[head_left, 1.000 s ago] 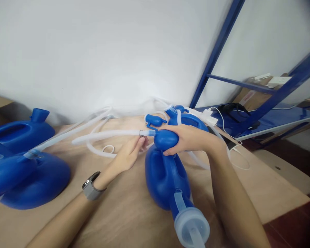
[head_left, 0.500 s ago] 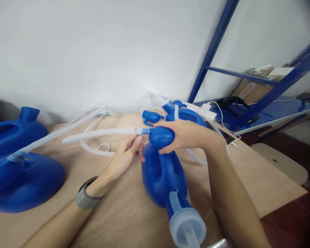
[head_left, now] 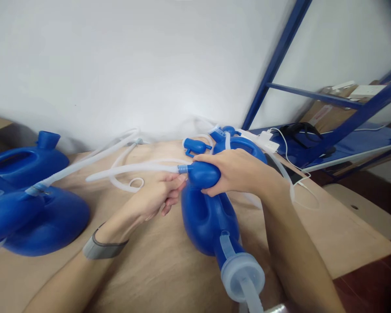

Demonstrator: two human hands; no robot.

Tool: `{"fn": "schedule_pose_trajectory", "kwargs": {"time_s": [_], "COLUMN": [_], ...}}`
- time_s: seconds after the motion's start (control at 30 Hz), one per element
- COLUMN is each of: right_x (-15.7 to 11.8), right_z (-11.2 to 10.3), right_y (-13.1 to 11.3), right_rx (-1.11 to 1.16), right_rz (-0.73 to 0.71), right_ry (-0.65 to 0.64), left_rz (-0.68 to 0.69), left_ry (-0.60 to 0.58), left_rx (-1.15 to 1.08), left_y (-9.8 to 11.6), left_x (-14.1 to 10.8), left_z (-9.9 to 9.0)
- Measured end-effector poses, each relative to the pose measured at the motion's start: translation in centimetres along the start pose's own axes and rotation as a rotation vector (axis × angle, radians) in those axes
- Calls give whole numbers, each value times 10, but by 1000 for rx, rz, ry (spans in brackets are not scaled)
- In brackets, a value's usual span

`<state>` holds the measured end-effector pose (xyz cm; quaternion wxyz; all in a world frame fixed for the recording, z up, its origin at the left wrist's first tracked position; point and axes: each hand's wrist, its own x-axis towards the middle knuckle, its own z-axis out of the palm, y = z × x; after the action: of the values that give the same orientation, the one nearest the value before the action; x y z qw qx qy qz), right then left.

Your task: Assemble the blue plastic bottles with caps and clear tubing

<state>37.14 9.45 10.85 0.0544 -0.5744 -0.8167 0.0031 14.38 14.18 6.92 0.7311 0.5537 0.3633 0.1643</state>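
My right hand [head_left: 234, 171] is wrapped around a blue bulb-shaped plastic piece [head_left: 203, 174] above the table. From its narrow neck a translucent white hose [head_left: 133, 168] runs off to the left. My left hand [head_left: 159, 191] is closed, thumb and forefinger pinched at the hose end just beside the neck. The thin wire hose clamp seen there earlier is now hidden by these fingers. Below my hands a blue plastic urinal bottle [head_left: 211, 217] lies on the table, with a translucent cap [head_left: 243, 276] and tube pointing towards me.
More blue bottles [head_left: 48, 221] with hoses stand at the left. Farther back are a small blue piece [head_left: 195, 146], another blue bottle [head_left: 241, 145] and a white power strip [head_left: 263, 140]. A blue metal shelf [head_left: 276, 65] rises at the right, with a stool [head_left: 361, 208] below.
My left hand has turned and moved closer to the hose's joint, and its fingers now cover the wire clamp. My right hand keeps its grip. The whole view has shifted slightly.
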Motion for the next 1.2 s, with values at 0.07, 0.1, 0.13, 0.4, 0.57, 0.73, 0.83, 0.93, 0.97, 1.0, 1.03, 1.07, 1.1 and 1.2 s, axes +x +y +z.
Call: {"fn": "schedule_pose_trajectory", "kwargs": {"time_s": [0.07,0.1,0.13,0.4,0.57,0.73,0.83,0.93,0.97,1.0,1.03,1.07,1.1,1.2], "right_x": [2,2,3,2,2,2,2,2,2,2,1,1,1,1], "right_z": [2,2,2,2,3,4,4,4,4,4,4,4,4,2], "right_y": [2,3,4,10,12,12,13,13,13,13,13,12,12,10], "right_rx": [6,18,33,164,193,197,199,199,200,203,205,207,208,190], "right_rz": [0,3,7,40,49,48,56,60,59,57,55,54,53,55], "right_ry": [-2,-7,-13,-20,-18,-21,-24,-29,-29,-27,-23,-22,-22,-27], "left_rz": [-42,-31,0,149,118,150,233,253,241,224,205,181,154,63], "left_ry": [-16,-27,-35,87,95,119,93,87,102,120,140,158,173,198], "left_rx": [-51,-60,-53,78,135,171,152,84,57,27,-8,-50,-96,-215], "left_y": [1,1,1,-7,-4,-9,-17,-22,-22,-21,-19,-17,-14,-8], "left_x": [0,1,1,4,1,3,11,16,16,16,15,14,12,10], "left_z": [-1,-1,-1,-1,0,-1,-4,-3,-1,1,4,7,11,20]}}
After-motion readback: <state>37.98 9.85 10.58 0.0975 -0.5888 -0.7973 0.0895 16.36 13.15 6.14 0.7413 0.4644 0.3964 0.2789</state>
